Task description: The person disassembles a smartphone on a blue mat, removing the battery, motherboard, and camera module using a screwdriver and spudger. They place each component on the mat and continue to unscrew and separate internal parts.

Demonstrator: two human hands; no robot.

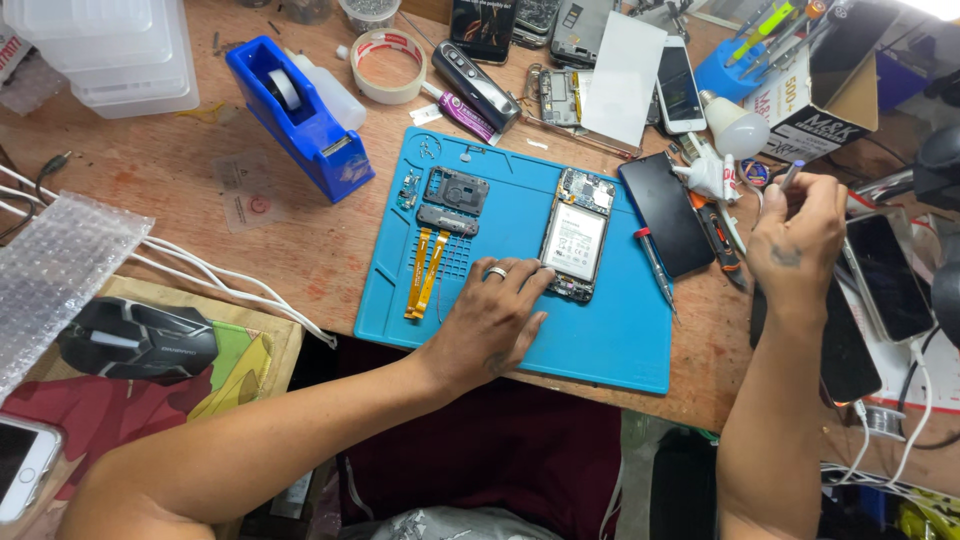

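A: Where are the fingers?

B: The left hand (492, 318) lies flat, fingers spread, tips touching the lower edge of the opened phone (576, 238) on the blue mat (600, 345). The right hand (797, 232) is closed on a slim grey tool (790, 175), off the mat beside the white bulb (735, 125).

A: Advice?

B: I'd keep that left palm pressing down — the phone shouldn't slide — and bring the tool in low, clear of the red-tipped screwdriver (655, 265).
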